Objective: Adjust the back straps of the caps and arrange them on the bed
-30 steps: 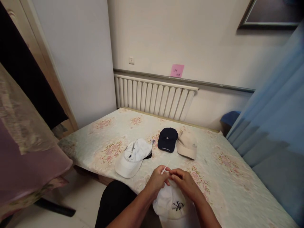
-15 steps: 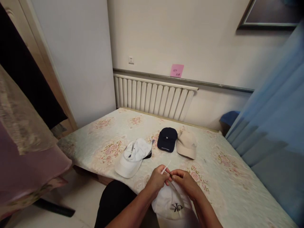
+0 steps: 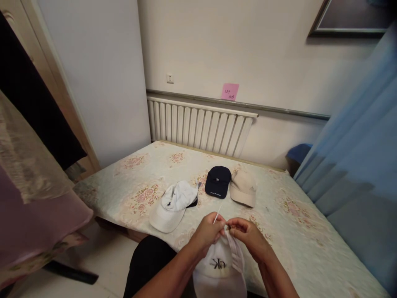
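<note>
Both my hands hold a white cap with a black logo point(image 3: 218, 269) in front of me, above the near edge of the bed. My left hand point(image 3: 208, 232) pinches the cap's thin white strap, whose end sticks up between the fingers. My right hand point(image 3: 246, 236) is closed on the back band of the same cap, fingertips almost touching the left hand's. Farther out on the flowered mattress point(image 3: 288, 231) lie a white cap point(image 3: 172, 205), a navy cap point(image 3: 218, 181) and a beige cap point(image 3: 243, 188).
A white radiator point(image 3: 200, 126) runs along the back wall under a pink note point(image 3: 230, 91). A blue curtain point(image 3: 356, 157) hangs at the right. Draped pink and patterned cloth point(image 3: 34, 198) fills the left, beside a wooden door frame point(image 3: 58, 91).
The white cap has turned and dropped lower between my hands, so its logo now faces the other way. My hands have lifted slightly with the strap.
</note>
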Demonstrator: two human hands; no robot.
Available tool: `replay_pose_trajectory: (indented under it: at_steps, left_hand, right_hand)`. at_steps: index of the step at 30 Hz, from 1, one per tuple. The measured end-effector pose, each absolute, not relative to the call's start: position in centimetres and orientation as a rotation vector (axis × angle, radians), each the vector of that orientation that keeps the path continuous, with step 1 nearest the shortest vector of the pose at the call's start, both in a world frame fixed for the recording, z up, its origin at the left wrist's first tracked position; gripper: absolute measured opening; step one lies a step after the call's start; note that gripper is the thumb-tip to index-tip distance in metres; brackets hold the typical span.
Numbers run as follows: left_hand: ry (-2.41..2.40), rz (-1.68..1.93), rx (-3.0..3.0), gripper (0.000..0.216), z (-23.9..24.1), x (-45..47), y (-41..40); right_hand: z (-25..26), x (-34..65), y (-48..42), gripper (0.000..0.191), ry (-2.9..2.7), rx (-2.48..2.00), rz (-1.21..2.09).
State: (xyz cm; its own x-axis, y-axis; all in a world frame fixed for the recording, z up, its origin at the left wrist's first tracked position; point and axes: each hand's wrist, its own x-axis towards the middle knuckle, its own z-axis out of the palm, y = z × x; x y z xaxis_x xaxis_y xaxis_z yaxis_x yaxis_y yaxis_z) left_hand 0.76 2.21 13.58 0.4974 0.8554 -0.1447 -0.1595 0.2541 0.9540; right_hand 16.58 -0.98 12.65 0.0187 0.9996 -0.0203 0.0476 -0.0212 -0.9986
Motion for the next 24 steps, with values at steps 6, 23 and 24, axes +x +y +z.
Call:
replay_pose_trajectory:
  at_steps: [6, 23, 24]
  left_hand:
    - [0.636, 0.866, 1.134, 0.028, 19.1, -0.3, 3.5]
    - [1.065, 1.251, 1.681, 0.036, 16.6, -2.5, 6.3]
    - [1.087, 1.23, 1.71, 0.036, 16.3, -2.8, 6.4]
  right_hand:
    - [16.6, 18.6, 0.3, 0.027, -1.062, -1.191, 0.924]
    - [20.0, 20.0, 1.4, 0.02, -1.457, -1.421, 0.67]
    - [19.2, 19.8, 1.5, 0.021, -1.417, -1.389, 0.717]
